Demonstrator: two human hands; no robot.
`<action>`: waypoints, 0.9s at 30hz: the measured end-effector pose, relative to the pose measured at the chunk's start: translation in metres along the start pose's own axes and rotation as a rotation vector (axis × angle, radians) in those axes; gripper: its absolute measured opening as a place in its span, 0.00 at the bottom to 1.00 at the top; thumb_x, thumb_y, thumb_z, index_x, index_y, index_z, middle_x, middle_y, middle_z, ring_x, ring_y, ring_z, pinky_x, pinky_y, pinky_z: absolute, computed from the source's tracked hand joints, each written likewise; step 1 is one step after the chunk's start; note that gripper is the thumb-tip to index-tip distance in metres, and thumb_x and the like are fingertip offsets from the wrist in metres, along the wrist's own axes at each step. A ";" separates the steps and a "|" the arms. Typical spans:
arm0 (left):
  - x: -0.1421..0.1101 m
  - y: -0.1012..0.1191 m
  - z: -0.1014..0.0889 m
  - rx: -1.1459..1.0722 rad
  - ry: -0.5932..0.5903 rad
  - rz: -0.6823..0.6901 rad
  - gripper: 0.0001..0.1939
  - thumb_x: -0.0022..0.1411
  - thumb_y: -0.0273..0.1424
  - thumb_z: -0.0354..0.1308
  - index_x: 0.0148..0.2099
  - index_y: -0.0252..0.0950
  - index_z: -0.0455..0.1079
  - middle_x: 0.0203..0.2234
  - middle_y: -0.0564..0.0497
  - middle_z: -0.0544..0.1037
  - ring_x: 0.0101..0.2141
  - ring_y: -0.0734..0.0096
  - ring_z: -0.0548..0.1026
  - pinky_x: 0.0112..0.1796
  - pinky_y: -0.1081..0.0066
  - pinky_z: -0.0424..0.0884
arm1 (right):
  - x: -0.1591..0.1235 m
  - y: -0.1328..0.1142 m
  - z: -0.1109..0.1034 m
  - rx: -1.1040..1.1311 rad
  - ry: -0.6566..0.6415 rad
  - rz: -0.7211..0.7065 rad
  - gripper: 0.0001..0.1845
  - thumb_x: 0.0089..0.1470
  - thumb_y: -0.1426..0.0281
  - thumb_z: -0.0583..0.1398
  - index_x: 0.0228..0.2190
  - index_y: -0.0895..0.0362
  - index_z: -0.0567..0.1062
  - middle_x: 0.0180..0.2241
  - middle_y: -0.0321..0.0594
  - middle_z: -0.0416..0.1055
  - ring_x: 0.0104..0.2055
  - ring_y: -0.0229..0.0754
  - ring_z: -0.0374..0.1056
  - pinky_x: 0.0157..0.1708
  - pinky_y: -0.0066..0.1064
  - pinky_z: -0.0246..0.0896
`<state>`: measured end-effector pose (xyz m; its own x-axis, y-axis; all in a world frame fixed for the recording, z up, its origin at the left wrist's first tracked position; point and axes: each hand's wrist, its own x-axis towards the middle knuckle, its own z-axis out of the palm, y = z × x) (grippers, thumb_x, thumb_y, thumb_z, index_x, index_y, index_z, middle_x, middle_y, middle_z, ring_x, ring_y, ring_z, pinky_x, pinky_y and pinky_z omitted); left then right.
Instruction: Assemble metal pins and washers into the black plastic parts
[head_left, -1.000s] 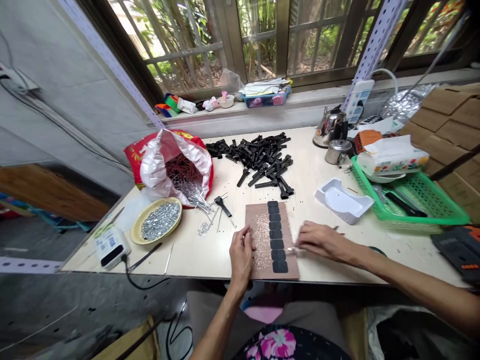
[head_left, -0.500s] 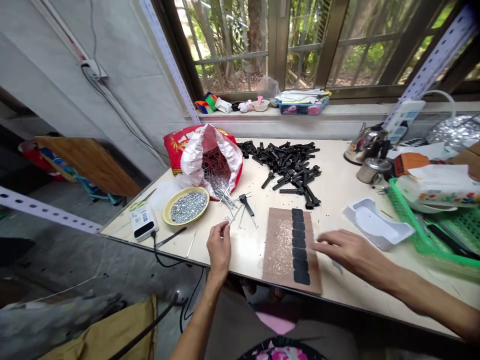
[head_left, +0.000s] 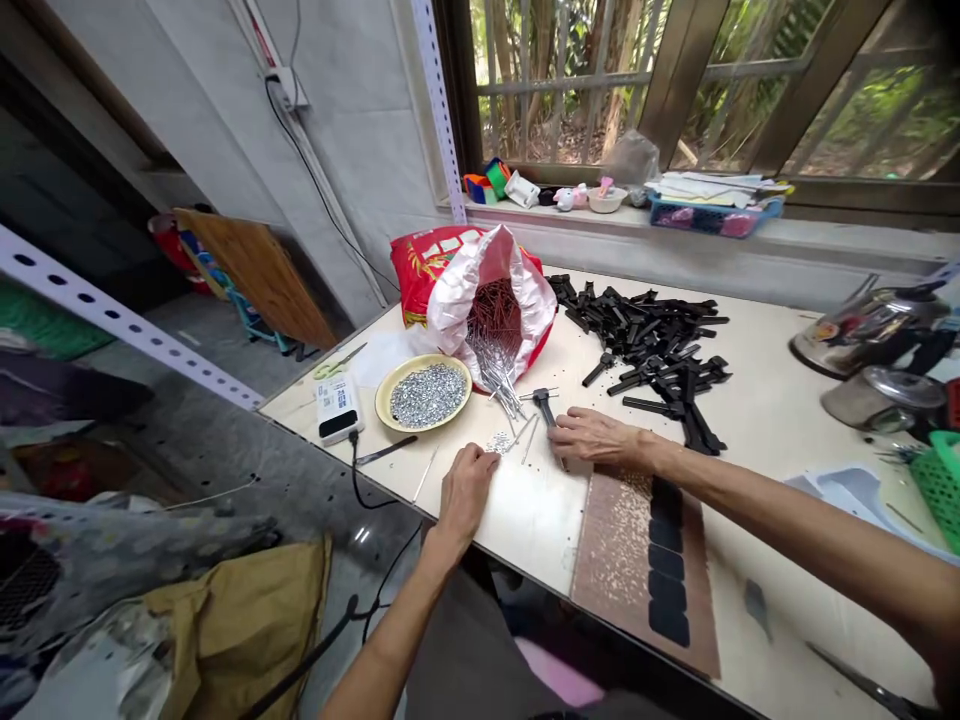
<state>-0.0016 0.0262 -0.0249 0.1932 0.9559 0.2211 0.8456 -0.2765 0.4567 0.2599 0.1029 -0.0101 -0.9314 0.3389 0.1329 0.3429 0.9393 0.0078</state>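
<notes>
My right hand (head_left: 600, 440) has its fingers closed at the lower end of a black plastic piece (head_left: 544, 403) with a thin metal pin across its head. My left hand (head_left: 466, 490) is closed near the table's front edge, fingertips pinched together; what they hold, if anything, is too small to make out. Just beyond those fingertips is a small heap of tiny metal bits (head_left: 499, 441). Thin metal rods (head_left: 521, 433) lie between the two hands. Under my right forearm is a brown board (head_left: 607, 565) with a row of black rectangular pads (head_left: 666, 560).
A red bag (head_left: 439, 265) full of metal pins (head_left: 495, 320) lies open behind a yellow bowl (head_left: 382, 400) of small metal parts. Black plastic pieces (head_left: 652, 335) are piled at the back. A white power bank (head_left: 337, 405) is at left, a kettle (head_left: 870, 330) at right.
My right hand has moved left from beside the board to the black plastic piece and closed on it. My left hand stays by the small metal heap. The view has turned left.
</notes>
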 end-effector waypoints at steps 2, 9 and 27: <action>0.003 -0.002 0.001 0.059 -0.028 0.027 0.10 0.64 0.29 0.48 0.40 0.41 0.72 0.32 0.49 0.71 0.37 0.66 0.70 0.36 0.70 0.66 | 0.005 -0.002 -0.002 0.000 0.038 -0.041 0.11 0.58 0.78 0.51 0.36 0.53 0.71 0.42 0.40 0.71 0.42 0.43 0.63 0.44 0.39 0.59; 0.011 -0.005 0.013 0.219 -0.078 -0.003 0.10 0.64 0.25 0.44 0.38 0.38 0.67 0.35 0.45 0.70 0.38 0.62 0.68 0.29 0.71 0.64 | 0.024 -0.051 -0.045 0.205 0.637 0.315 0.12 0.61 0.74 0.49 0.43 0.56 0.69 0.39 0.43 0.70 0.45 0.42 0.65 0.45 0.40 0.63; -0.011 0.091 -0.024 -1.609 0.027 -0.558 0.18 0.43 0.31 0.69 0.36 0.29 0.71 0.23 0.53 0.73 0.24 0.79 0.71 0.31 0.75 0.70 | 0.000 -0.136 -0.056 0.314 0.477 0.758 0.13 0.62 0.70 0.51 0.45 0.53 0.73 0.33 0.39 0.67 0.32 0.36 0.66 0.32 0.27 0.61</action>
<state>0.0612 -0.0121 0.0353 0.0474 0.9670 -0.2502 -0.5205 0.2377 0.8201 0.2199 -0.0279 0.0445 -0.3016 0.8723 0.3849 0.7228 0.4725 -0.5043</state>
